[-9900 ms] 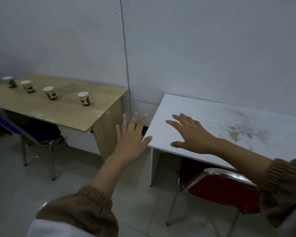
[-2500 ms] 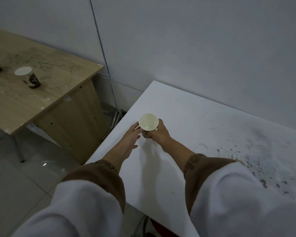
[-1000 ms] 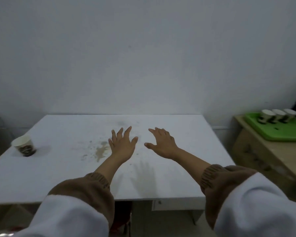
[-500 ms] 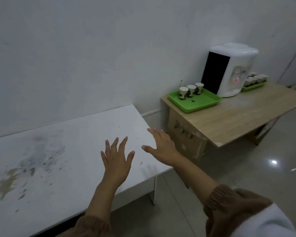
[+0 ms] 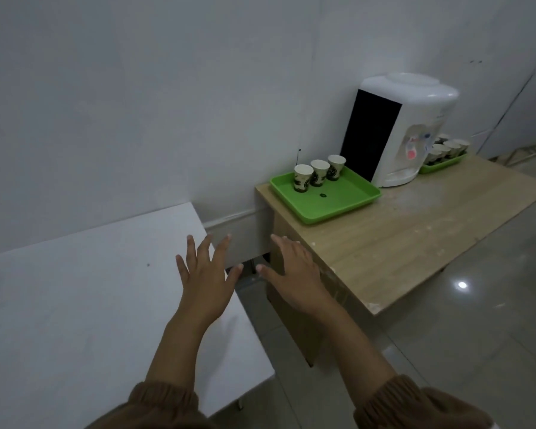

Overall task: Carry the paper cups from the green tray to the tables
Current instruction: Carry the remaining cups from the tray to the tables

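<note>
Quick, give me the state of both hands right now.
Left hand: open, fingers spread, holding nothing.
Right hand: open, fingers straight, holding nothing.

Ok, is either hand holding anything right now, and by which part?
Nothing is held. The left hand and right hand are both empty with fingers spread; the three patterned paper cups stand untouched on the flat green plastic tray.

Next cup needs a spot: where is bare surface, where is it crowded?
The white table is bare left of the left hand. The wooden table is bare between the green tray and its near edge. Crowded: three paper cups along the tray's back, water dispenser beside it.
</note>
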